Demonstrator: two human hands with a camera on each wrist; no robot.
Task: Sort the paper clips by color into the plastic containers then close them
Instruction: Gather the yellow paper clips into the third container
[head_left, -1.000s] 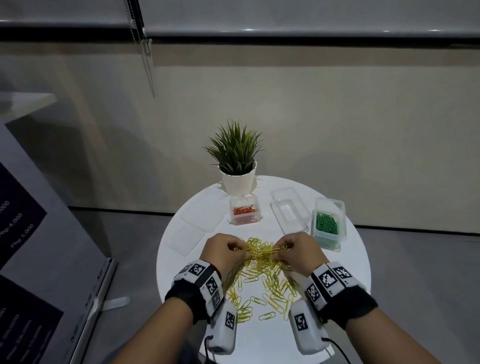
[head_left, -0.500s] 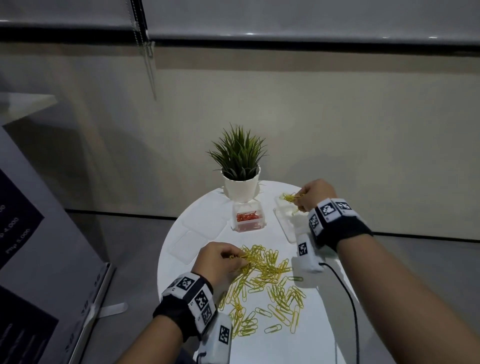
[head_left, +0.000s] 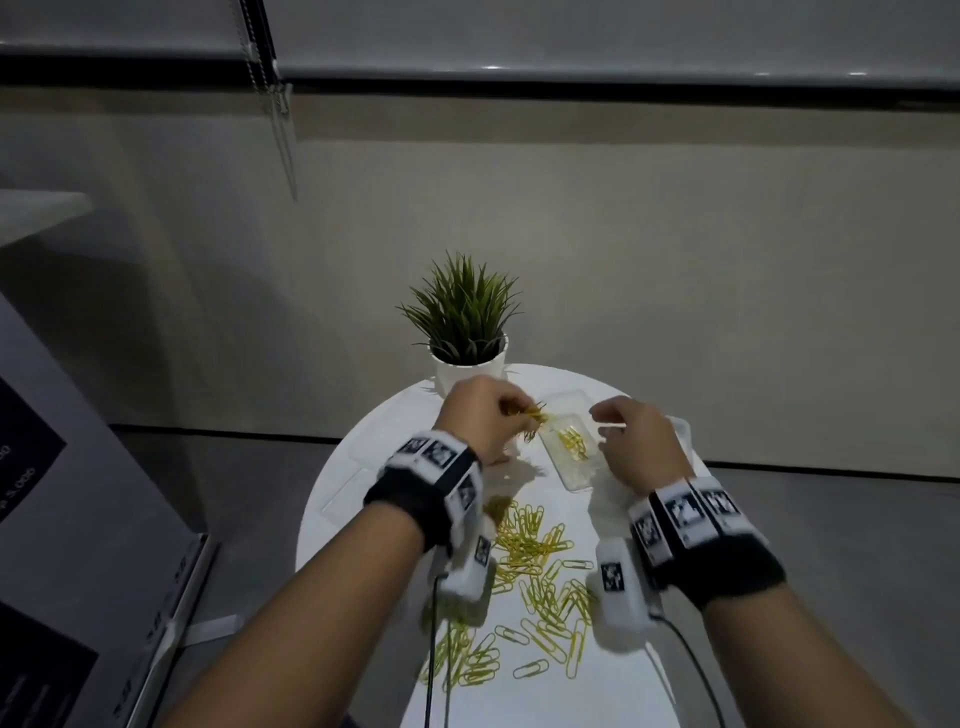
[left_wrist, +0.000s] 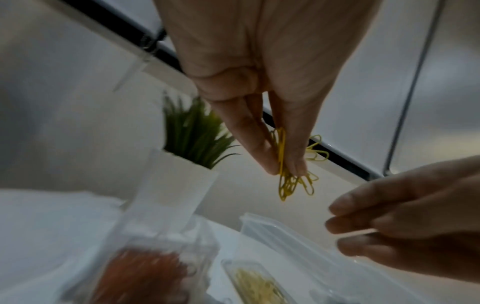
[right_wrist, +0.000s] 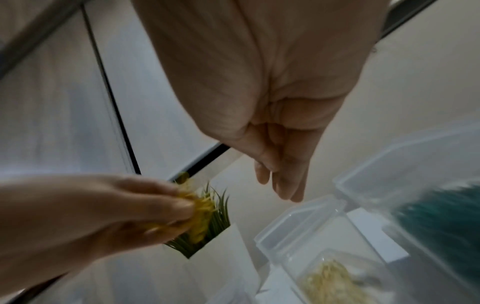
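Pinching a tangled bunch of yellow paper clips above the open clear container — already holding a few — the left hand works while the right hand hovers beside it, fingers loose, holding nothing.

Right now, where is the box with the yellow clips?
In the head view, the box sits open on the table, between both hands, right of the potted plant.
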